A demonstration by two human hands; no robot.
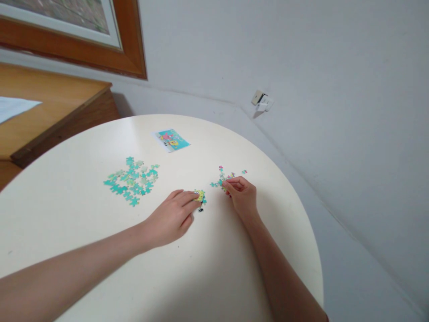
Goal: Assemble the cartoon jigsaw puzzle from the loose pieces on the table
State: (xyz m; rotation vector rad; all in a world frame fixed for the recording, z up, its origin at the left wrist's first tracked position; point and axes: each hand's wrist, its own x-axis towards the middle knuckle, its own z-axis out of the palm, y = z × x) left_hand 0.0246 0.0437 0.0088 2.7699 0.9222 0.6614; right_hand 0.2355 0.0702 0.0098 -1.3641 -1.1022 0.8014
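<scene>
My left hand (172, 213) lies with outstretched fingers over a small joined patch of jigsaw puzzle (200, 195), yellow with teal and black bits, and covers part of it. To its right, my right hand (243, 197) is closed in a pinch on a teal puzzle piece (223, 182), just at a small cluster of mixed pieces. A pink piece (220, 168) and another loose piece (244, 171) lie at the edges of that cluster. Some pieces there are hidden by my fingers.
A spread of mostly teal puzzle pieces (132, 181) covers the table's left part. Behind it lies a cartoon picture card (173, 140). The round white table (150, 286) stands near a wall with a socket and plug (263, 102). A wooden cabinet (60, 89) is at left.
</scene>
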